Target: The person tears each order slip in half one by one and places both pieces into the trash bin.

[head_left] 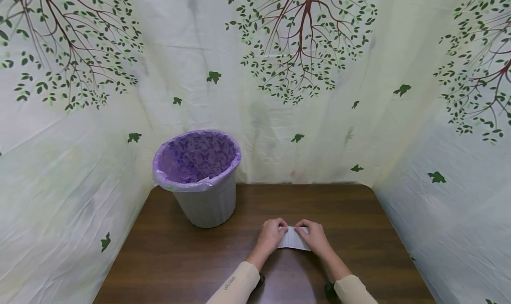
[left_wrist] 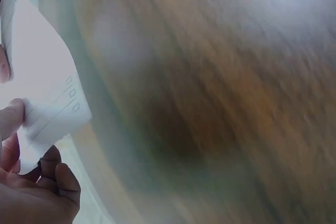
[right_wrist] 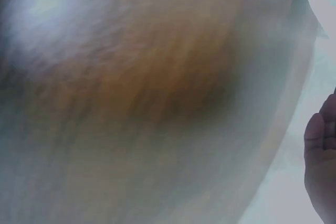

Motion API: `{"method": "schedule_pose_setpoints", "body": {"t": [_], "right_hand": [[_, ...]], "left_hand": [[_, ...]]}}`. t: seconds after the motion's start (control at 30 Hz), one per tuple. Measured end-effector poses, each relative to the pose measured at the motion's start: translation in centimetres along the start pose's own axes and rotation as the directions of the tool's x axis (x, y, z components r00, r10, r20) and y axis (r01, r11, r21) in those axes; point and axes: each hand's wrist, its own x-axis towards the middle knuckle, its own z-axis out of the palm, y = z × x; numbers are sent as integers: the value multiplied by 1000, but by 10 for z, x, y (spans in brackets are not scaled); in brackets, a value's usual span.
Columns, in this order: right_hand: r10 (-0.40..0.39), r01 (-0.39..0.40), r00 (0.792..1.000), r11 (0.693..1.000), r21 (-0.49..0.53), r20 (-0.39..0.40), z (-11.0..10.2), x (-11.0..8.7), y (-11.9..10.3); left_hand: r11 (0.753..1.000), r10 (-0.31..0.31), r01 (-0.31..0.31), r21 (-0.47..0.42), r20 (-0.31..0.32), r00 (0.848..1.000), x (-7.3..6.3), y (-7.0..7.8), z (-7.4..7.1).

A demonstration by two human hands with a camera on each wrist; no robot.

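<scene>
Both hands hold one piece of paper (head_left: 294,239) near the front middle of the table. In the head view its visible face carries fine lines; the left wrist view shows a white face of the paper (left_wrist: 44,61) with lines and small printed boxes. My left hand (head_left: 271,235) pinches the upper left edge between thumb and fingers. My right hand (head_left: 313,237) pinches the upper right edge, its thumb close to the left one. At the right wrist view's edge, only part of the right hand (right_wrist: 323,166) shows, with curled fingers.
A grey bin (head_left: 209,206) lined with a purple bag (head_left: 167,180) stands on the brown wooden table (head_left: 179,259), left of the hands. Something small and white lies inside the bin. A white cloth with printed trees and leaves (head_left: 263,153) hangs behind and along both sides.
</scene>
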Motion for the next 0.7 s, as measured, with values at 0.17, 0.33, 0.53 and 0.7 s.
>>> {"method": "schedule_pose_setpoints", "body": {"t": [0.17,0.33,0.53,0.7], "right_hand": [[-20,20,1000,1000,-3,2,-2,2,-11],[-36,36,999,999,3,14,-4,5,-21],[-60,60,998,998,20,9,-7,6,-35],[-81,81,997,996,22,11,-10,5,-46]], "left_hand": [[999,13,-12,-39,28,1000,-2,-2,-13],[997,40,-37,-72,38,998,-3,-2,-27],[996,57,-55,-68,22,998,-5,2,-42],[996,62,-61,-59,10,998,-9,6,-54]]}}
